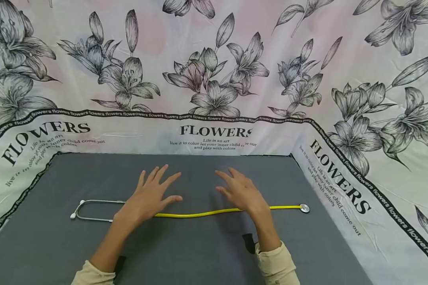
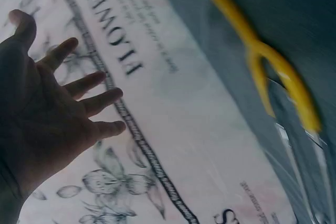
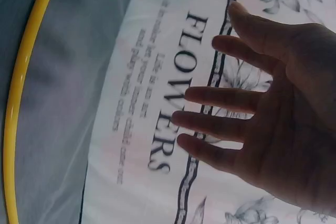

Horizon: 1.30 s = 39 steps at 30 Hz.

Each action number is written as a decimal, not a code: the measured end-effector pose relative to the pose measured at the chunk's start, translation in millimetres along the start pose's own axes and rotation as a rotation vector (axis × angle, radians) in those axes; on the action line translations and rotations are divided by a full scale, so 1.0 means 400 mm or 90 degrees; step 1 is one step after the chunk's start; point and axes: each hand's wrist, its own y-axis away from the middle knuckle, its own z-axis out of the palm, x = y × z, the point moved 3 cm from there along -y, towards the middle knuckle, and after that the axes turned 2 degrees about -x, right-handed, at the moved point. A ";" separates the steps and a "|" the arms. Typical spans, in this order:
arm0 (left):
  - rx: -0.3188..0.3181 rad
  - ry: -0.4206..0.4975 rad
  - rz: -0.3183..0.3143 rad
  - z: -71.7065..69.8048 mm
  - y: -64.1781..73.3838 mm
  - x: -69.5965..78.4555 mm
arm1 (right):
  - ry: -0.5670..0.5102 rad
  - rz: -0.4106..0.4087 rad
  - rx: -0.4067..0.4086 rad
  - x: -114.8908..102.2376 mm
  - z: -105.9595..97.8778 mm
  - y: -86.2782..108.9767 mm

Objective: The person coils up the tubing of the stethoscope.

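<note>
A stethoscope with a yellow tube (image 1: 199, 215) lies stretched across the grey table. Its metal earpiece end (image 1: 92, 219) is at the left and its round chest piece (image 1: 304, 208) at the right. My left hand (image 1: 146, 200) hovers over the part where tube and metal arms join, hiding it in the head view; the yellow fork (image 2: 255, 48) shows in the left wrist view. Its fingers are spread and hold nothing. Above the right half of the tube (image 3: 18, 98) is my right hand (image 1: 243, 192), fingers extended, with nothing in its grasp.
The grey table (image 1: 185, 253) is bordered at the back and sides by white cloth (image 1: 146, 136) printed with flowers and lettering. This cloth rises behind the table like a wall. Dark straps (image 1: 249, 242) hang at both wrists, near the beige sleeves (image 1: 276, 265).
</note>
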 end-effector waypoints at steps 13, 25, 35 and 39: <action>-0.026 -0.067 0.005 -0.036 0.089 -0.203 | 0.027 -0.088 -0.056 -0.157 0.088 -0.046; -0.046 -0.059 -0.008 -0.038 0.147 -0.345 | 0.106 -0.117 -0.123 -0.279 0.172 -0.080; -0.093 -0.089 -0.029 -0.034 0.190 -0.419 | 0.209 -0.100 -0.149 -0.338 0.240 -0.104; -0.080 -0.088 -0.022 -0.020 0.195 -0.424 | 0.277 -0.092 -0.156 -0.351 0.276 -0.104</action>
